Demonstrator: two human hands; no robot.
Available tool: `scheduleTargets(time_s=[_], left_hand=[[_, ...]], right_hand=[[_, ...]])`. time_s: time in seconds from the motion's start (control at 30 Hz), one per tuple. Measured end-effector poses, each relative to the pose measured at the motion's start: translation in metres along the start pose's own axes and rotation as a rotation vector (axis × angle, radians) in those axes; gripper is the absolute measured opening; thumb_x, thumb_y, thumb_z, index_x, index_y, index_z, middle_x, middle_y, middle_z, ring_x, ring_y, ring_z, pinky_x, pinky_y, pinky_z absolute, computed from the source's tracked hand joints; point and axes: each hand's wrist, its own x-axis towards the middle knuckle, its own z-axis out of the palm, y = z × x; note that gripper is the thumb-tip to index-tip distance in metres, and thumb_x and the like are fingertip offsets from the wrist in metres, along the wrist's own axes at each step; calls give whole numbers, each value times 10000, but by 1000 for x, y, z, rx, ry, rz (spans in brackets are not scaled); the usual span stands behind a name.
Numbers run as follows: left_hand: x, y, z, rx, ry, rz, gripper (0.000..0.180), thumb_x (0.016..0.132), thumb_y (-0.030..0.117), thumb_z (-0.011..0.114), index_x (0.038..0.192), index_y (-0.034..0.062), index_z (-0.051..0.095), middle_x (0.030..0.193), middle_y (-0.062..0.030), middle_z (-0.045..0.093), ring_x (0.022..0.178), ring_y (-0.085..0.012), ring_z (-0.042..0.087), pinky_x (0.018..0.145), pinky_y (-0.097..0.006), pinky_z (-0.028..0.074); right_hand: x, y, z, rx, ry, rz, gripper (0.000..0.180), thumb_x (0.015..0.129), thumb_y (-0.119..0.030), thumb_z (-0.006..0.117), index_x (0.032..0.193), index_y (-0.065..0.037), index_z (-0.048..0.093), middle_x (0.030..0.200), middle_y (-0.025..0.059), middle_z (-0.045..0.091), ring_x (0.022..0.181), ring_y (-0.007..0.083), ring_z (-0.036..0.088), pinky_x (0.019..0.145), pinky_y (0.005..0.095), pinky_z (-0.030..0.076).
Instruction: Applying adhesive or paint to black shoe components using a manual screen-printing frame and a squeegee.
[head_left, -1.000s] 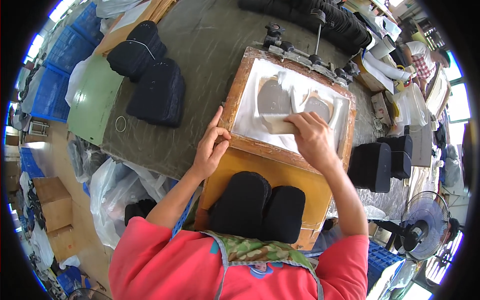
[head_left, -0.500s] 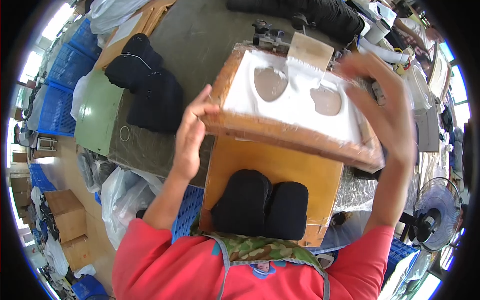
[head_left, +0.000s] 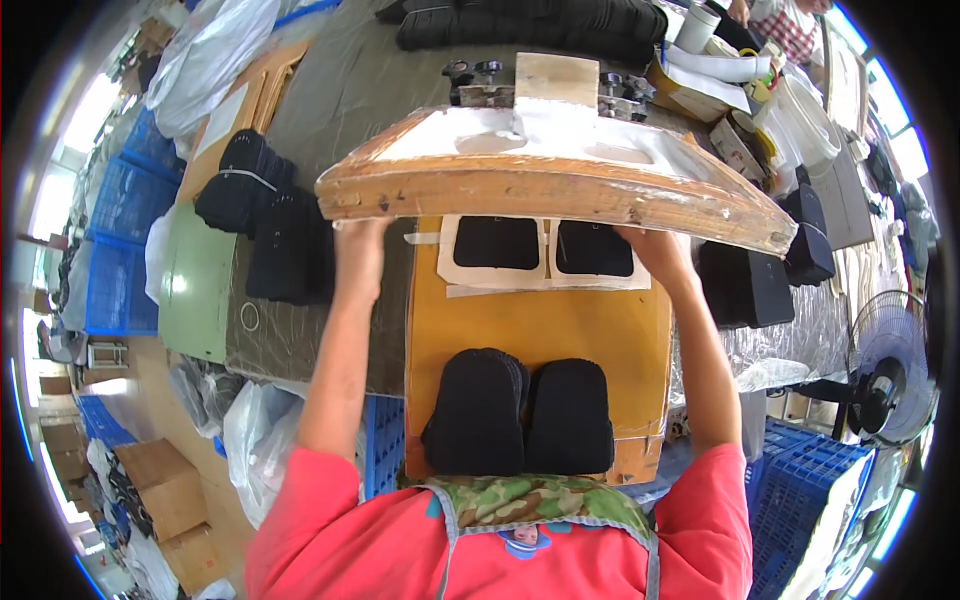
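A wooden screen-printing frame [head_left: 560,190] with a white coated screen [head_left: 560,135] is tilted up over the board. Two rounded openings show in the screen. My left hand [head_left: 360,240] reaches up under the frame's left part, its fingers hidden behind the wood. Beneath the right part is my right hand [head_left: 655,250], beside a black fabric piece [head_left: 595,248]; its fingertips are mostly hidden. Another black piece [head_left: 497,243] lies to the left, each inside a cream template [head_left: 548,278] on the yellow-brown board [head_left: 540,320].
Two stacks of black pads [head_left: 475,410] lie on the board's near end. Bundled black pieces [head_left: 290,240] sit left, more [head_left: 745,285] right. Clamps [head_left: 488,85] hold the frame's back. A fan [head_left: 885,375] stands right; blue crates [head_left: 810,500] are below. Another person [head_left: 790,30] is far right.
The frame's near edge has swung up, uncovering the template and black pieces. My left hand has left its side edge, and my right hand has dropped from above it; both are now underneath.
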Motion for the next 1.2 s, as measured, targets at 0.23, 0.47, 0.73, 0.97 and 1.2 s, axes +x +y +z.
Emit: scheduleTargets(time_s=[0.23, 0.47, 0.73, 0.97, 1.2], left_hand=[[9, -51, 65, 961, -301, 433, 401, 913, 139, 603, 1282, -4, 539, 1240, -264, 575, 1184, -426, 512, 1015, -488, 379], [13, -43, 77, 1065, -318, 498, 521, 844, 24, 635, 1339, -9, 477, 1246, -259, 564, 1241, -430, 451, 1053, -506, 336], [5, -34, 51, 496, -211, 297, 244, 976, 130, 542, 1174, -3, 590, 1195, -215, 600, 1142, -361, 553, 1003, -426, 390], [-68, 31, -76, 29, 42, 126, 295, 941, 37, 549, 1236, 38, 537, 1228, -42, 556, 1230, -146, 471, 1040, -280, 300], [-32, 62, -187, 193, 182, 221, 241, 914, 79, 588, 1152, 46, 606, 1173, -28, 618, 1179, -147, 515, 1034, -290, 342]], right_hand=[[-2, 2, 25, 162, 74, 320, 385, 770, -226, 760, 1091, -34, 669, 1057, 183, 684, 992, 361, 639, 846, 447, 503], [-87, 4, -117, 463, 199, 135, 312, 849, -13, 644, 1155, -73, 641, 1000, 103, 661, 944, 147, 624, 841, 302, 502], [-75, 144, -173, 313, 279, 537, 347, 905, -53, 614, 1250, -89, 629, 1079, 27, 630, 1006, 127, 589, 919, 266, 451], [-80, 206, -158, 119, 218, 314, 365, 918, -102, 608, 1282, -74, 613, 1231, 151, 656, 1166, 231, 610, 1001, 333, 445], [-82, 131, -172, -474, 447, 32, 293, 941, -153, 640, 1223, -75, 641, 1115, 116, 648, 1019, 270, 631, 884, 391, 491]])
